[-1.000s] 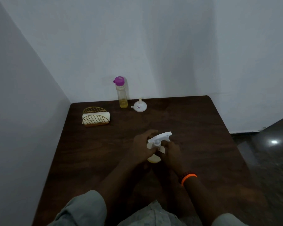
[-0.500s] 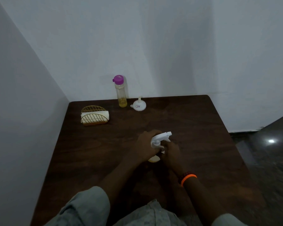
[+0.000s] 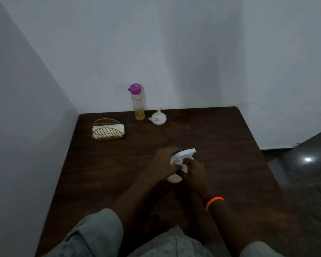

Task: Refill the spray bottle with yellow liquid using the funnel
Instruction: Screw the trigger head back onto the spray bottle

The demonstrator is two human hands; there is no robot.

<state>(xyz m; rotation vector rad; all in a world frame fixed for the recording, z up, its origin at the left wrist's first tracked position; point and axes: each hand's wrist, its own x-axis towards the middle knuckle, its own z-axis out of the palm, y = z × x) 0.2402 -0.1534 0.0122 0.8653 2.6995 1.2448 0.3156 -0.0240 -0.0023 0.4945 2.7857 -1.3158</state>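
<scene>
Head view: the spray bottle (image 3: 175,178) stands mid-table (image 3: 220,145), both hands wrapped on it. The left hand (image 3: 162,165) curls its fingers round the white trigger head (image 3: 183,155); the right hand (image 3: 195,170) grips just below, seemingly the neck, though dimness blurs it. The funnel (image 3: 158,117) and yellow-liquid bottle (image 3: 138,103) sit at the far edge.

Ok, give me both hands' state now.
Left hand: grips the spray bottle near its trigger head.
Right hand: grips the same bottle lower down.
</scene>
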